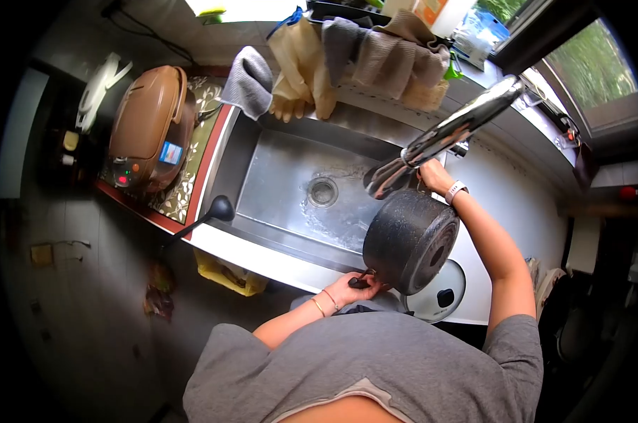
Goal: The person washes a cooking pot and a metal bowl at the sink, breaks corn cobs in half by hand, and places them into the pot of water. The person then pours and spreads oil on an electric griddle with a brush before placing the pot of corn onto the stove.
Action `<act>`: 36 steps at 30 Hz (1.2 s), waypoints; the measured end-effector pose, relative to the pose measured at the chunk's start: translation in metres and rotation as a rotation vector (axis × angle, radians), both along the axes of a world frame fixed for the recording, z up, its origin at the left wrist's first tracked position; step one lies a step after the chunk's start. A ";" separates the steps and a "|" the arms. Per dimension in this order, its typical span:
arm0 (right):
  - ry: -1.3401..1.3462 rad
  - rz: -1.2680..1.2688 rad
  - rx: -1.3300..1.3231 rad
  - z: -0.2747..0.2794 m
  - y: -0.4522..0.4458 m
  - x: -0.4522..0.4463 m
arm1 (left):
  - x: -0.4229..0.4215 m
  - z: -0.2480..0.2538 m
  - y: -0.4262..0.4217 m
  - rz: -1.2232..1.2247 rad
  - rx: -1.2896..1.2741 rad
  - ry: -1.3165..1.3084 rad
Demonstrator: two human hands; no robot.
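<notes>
A dark, speckled cooking pot (400, 243) is tipped on its side over the right end of the steel sink (276, 169). Its round base faces right and its mouth faces the basin. My left hand (350, 289) is closed round the pot's black side handle at the near edge. At the far side, my right hand (435, 176) is closed at the opposite handle, its fingers partly hidden by the pot and the faucet. The chrome faucet (460, 123) reaches over the pot. Water wets the basin around the drain (322, 192).
A glass lid (431, 299) lies on the right counter (505, 190). A black ladle (220, 209) rests across the sink's left corner. A brown rice cooker (146, 120) stands left. Rubber gloves (298, 63) and cloths (396, 60) hang behind. A yellow bin (227, 275) sits below.
</notes>
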State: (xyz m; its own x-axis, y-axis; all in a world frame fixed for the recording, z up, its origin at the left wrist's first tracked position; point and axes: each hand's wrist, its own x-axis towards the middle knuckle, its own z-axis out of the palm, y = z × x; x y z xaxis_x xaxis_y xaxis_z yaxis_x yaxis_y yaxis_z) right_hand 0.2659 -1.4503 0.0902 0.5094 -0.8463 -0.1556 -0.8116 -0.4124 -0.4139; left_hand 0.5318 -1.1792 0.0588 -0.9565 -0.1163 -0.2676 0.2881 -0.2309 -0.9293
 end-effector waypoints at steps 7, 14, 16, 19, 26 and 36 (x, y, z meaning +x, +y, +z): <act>-0.433 -0.258 -0.019 0.033 0.023 0.043 | 0.023 0.015 -0.007 -0.075 -0.315 -0.239; -1.109 -0.634 0.614 0.029 0.029 0.064 | 0.117 0.034 -0.070 -0.172 -0.862 -1.068; -1.154 -0.673 0.666 0.038 0.046 0.080 | 0.140 0.037 -0.089 -0.132 -1.029 -1.212; -1.110 -0.710 0.775 0.018 0.052 0.085 | 0.162 0.059 -0.120 -0.226 -1.101 -1.511; -0.867 -0.768 1.147 -0.039 0.054 0.084 | 0.206 0.080 -0.167 -0.417 -1.418 -1.649; -0.960 -0.937 1.216 -0.004 0.079 0.092 | 0.223 0.066 -0.189 -0.520 -1.525 -1.591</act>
